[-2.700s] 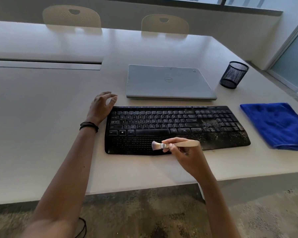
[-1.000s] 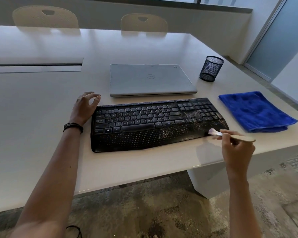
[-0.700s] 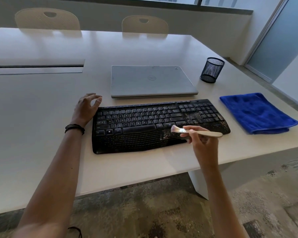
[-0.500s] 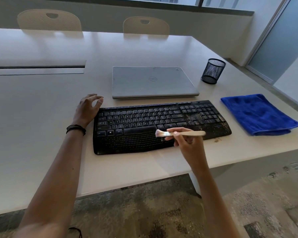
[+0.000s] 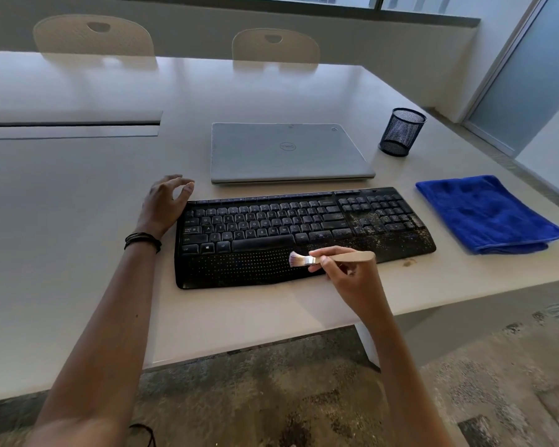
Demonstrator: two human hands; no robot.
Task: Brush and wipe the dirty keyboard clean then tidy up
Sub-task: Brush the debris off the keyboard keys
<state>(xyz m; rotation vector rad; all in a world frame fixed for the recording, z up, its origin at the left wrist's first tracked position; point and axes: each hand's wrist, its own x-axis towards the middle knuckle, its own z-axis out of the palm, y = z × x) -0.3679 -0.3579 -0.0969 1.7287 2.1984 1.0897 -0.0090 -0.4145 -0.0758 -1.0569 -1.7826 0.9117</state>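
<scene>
At worktop [image 5: 78,204] centre we see the black keyboard [image 5: 265,221] lying flat, w/ grit [image 5: 365,221] speckling its 3 o'clock end, approx. round the numpad. Our right hand [image 5: 352,280] has its fingers [image 5: 327,260] pinching the brush [image 5: 354,255] near the ferrule. Bristles point to 9 o'clock over the palm rest; can't tell if they touch. Our left hand [image 5: 163,204] sits at the keyboard's 10 o'clock corner, fingers loosely spread, holding nothing. Closed laptop [image 5: 288,153] at 12 o'clock, folded blue cloth [image 5: 488,214] at 3, mesh cup [image 5: 400,132] at 1. 1 small crumb pile [image 5: 409,262] lies just beside the keyboard's 4 o'clock edge.
</scene>
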